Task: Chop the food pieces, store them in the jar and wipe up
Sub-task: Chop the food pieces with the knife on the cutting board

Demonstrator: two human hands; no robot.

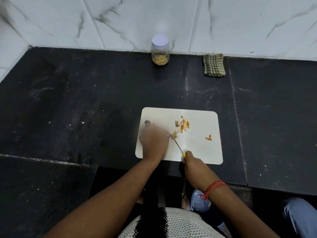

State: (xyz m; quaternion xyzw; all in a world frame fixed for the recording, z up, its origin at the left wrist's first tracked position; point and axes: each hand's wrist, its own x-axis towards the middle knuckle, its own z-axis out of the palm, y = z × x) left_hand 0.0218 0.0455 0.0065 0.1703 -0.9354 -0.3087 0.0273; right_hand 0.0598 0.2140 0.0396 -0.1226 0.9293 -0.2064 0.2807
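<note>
Countertop (85, 109) of dark stone fills most of your view, running back to a marble-patterned wall (240, 23). Near its front edge lies the white cutting board (197, 148), and both your hands work over it. Your left hand (154, 143) is blurred, resting knuckles-up on the board's left part with its fingers bent down — whether it pins a piece beneath you cannot tell. Your right hand (192, 162) grips the yellow handle of a thin knife (176, 145), whose blade slants up-left to meet the left hand's fingertips. A red thread band (213, 188) circles your right wrist. Against the wall stands the jar (160, 50), white lid on, chopped bits at its bottom; well to its right lies a folded checked cloth (214, 65). On the board, a cluster of cut food strips (182, 124) sits just beyond the blade tip — one stray piece (208, 137) lies apart, nearer the right edge.
</note>
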